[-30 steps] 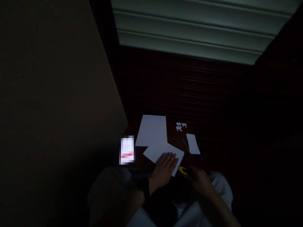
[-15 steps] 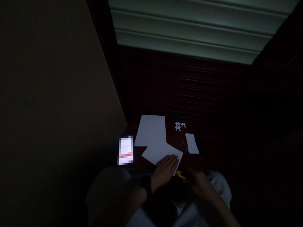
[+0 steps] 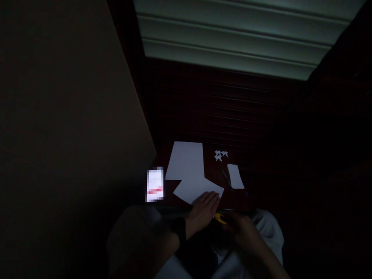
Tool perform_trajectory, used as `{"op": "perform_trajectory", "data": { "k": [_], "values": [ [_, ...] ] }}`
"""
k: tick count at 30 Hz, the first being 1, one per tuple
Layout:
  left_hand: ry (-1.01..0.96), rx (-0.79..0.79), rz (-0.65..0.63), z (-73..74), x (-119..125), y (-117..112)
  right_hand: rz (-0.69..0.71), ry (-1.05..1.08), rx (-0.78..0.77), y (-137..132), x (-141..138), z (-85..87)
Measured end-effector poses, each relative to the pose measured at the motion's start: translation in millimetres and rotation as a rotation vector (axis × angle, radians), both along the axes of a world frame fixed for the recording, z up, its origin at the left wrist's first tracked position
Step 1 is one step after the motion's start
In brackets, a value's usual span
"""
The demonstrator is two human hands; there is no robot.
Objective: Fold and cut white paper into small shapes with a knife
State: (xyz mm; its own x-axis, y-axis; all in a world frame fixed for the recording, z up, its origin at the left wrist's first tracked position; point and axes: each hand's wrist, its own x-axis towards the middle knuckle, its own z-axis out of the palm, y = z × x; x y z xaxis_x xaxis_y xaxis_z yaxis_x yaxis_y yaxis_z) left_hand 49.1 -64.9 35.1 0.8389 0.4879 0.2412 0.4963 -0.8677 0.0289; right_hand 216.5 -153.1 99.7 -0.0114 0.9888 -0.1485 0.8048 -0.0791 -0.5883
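Observation:
The room is very dark. My left hand (image 3: 203, 211) lies flat, fingers stretched out, on the near corner of a white sheet of paper (image 3: 194, 189) on a dark table. My right hand (image 3: 242, 228) is closed round a yellow-handled cutter (image 3: 220, 217), whose tip sits at the near edge of that sheet beside my left hand. A second white sheet (image 3: 186, 159) lies just behind the first.
A lit phone screen (image 3: 154, 184) glows left of the sheets. A narrow paper strip (image 3: 236, 176), a dark pen-like tool (image 3: 226, 178) and small paper cut-outs (image 3: 221, 155) lie to the right. A wall stands at left, a lit blind beyond.
The cutter in my right hand has slid left and nearer along the sheet's edge. My left hand stayed flat on the paper, shifting slightly.

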Motion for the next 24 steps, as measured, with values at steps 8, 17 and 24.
{"op": "perform_trajectory", "data": {
  "k": [8,17,24],
  "values": [
    [-0.002,0.048,0.053,30.6,-2.9,5.1,0.013,-0.002,0.069,-3.8,-1.6,5.5],
    [-0.052,0.144,0.123,90.3,-8.1,28.0,0.107,-0.117,0.385,18.4,-3.1,28.5],
    [-0.078,0.150,0.123,94.2,-7.4,44.2,0.148,-0.121,0.495,36.4,-2.7,15.1]
  ]
}}
